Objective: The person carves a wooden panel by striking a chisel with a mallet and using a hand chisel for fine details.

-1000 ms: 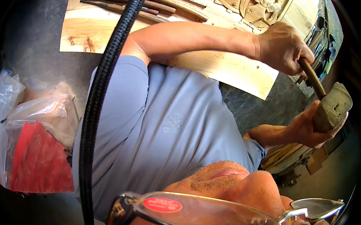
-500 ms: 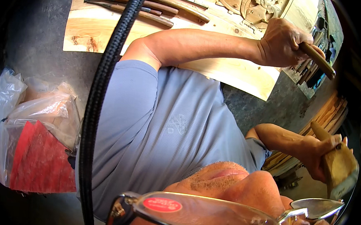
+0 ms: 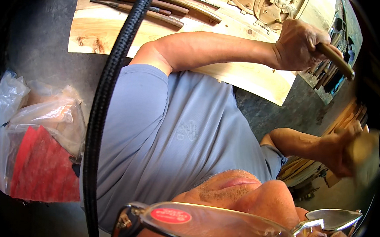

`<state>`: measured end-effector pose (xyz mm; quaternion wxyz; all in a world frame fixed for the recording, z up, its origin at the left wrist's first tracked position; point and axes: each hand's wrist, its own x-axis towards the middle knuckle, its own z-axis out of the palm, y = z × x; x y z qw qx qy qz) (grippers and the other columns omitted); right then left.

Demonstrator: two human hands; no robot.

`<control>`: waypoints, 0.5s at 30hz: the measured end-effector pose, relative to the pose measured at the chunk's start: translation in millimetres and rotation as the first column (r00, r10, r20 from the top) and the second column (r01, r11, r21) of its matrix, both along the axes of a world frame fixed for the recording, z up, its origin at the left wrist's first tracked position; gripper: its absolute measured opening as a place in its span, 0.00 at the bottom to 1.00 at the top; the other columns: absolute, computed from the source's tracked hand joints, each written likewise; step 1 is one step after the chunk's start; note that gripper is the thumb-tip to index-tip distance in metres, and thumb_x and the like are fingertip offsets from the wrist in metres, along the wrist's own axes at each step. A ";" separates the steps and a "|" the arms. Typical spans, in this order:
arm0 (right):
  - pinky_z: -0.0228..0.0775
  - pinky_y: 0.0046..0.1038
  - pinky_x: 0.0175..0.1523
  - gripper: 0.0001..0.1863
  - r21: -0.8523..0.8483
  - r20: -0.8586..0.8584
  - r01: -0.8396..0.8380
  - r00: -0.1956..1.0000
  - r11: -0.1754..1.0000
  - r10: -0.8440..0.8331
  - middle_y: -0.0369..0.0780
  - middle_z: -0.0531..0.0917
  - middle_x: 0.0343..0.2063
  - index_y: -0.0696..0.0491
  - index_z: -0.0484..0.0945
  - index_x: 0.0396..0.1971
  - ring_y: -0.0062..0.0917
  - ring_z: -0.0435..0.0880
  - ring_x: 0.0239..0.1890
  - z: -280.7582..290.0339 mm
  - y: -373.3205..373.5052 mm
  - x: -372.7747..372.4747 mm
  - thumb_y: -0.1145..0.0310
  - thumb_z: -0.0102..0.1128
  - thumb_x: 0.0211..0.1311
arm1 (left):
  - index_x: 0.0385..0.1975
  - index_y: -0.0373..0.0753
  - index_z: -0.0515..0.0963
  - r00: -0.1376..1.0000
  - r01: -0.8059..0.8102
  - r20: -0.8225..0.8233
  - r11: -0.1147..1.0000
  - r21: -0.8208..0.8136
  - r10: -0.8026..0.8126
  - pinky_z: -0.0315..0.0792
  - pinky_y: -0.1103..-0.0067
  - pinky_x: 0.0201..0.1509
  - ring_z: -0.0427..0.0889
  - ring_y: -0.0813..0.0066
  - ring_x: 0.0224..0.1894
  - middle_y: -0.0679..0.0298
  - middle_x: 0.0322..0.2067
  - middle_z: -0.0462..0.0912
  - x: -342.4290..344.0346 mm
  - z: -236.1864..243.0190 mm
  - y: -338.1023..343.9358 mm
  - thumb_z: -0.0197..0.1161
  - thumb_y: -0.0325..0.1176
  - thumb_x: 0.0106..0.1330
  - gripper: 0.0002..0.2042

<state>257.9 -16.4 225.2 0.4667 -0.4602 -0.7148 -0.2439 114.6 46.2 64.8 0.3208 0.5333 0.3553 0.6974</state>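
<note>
My left hand (image 3: 298, 47) is closed in a fist around a wooden-handled carving chisel (image 3: 336, 61), whose handle end points to the lower right. The blade is hidden behind the hand. Beside it lies a carved wooden relief (image 3: 268, 9) with scrolled, leafy shapes. At the right edge my right hand (image 3: 339, 151) grips a wooden mallet (image 3: 364, 157), smeared by motion. The mallet is below the chisel's handle end in the picture and apart from it.
Several chisels (image 3: 175, 7) lie on the pale wooden board (image 3: 125, 39) at the upper left. More tools (image 3: 327, 73) lie at the upper right. Stacked wood strips (image 3: 301, 168) stand beyond my right forearm. A plastic bag (image 3: 44, 117) and red material (image 3: 45, 170) are at left. A black braided cable (image 3: 106, 82) crosses the view.
My right hand and the mallet have moved up a little in the picture, toward the chisel's handle end, and the mallet is now blurred. My left hand has hardly moved.
</note>
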 end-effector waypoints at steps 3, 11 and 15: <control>0.92 0.36 0.41 0.38 0.129 -0.233 -0.163 0.954 0.978 0.189 0.54 0.82 0.42 0.70 0.63 0.54 0.39 0.89 0.36 -0.3 2.9 18.9 0.82 0.77 0.45 | 0.20 0.50 0.84 0.995 -0.097 0.019 0.991 -0.091 0.099 0.68 0.70 0.23 0.78 0.60 0.17 0.62 0.15 0.77 7.2 -0.2 9.7 0.76 0.46 0.59 0.12; 0.92 0.37 0.41 0.37 0.124 -0.200 -0.229 0.947 0.966 0.250 0.56 0.83 0.43 0.69 0.62 0.56 0.41 0.89 0.37 -1.4 15.3 10.5 0.81 0.76 0.48 | 0.23 0.49 0.87 0.977 -0.192 0.072 0.973 -0.129 0.202 0.69 0.71 0.22 0.80 0.62 0.18 0.62 0.16 0.79 10.3 13.9 3.6 0.74 0.43 0.62 0.09; 0.89 0.33 0.46 0.26 -0.104 0.342 0.144 0.934 0.984 -0.100 0.49 0.88 0.46 0.61 0.79 0.51 0.36 0.91 0.43 0.3 15.3 15.9 0.75 0.77 0.51 | 0.23 0.48 0.87 0.967 -0.249 0.046 0.966 -0.073 0.252 0.68 0.72 0.22 0.79 0.66 0.16 0.63 0.15 0.79 12.0 13.8 2.2 0.74 0.44 0.64 0.10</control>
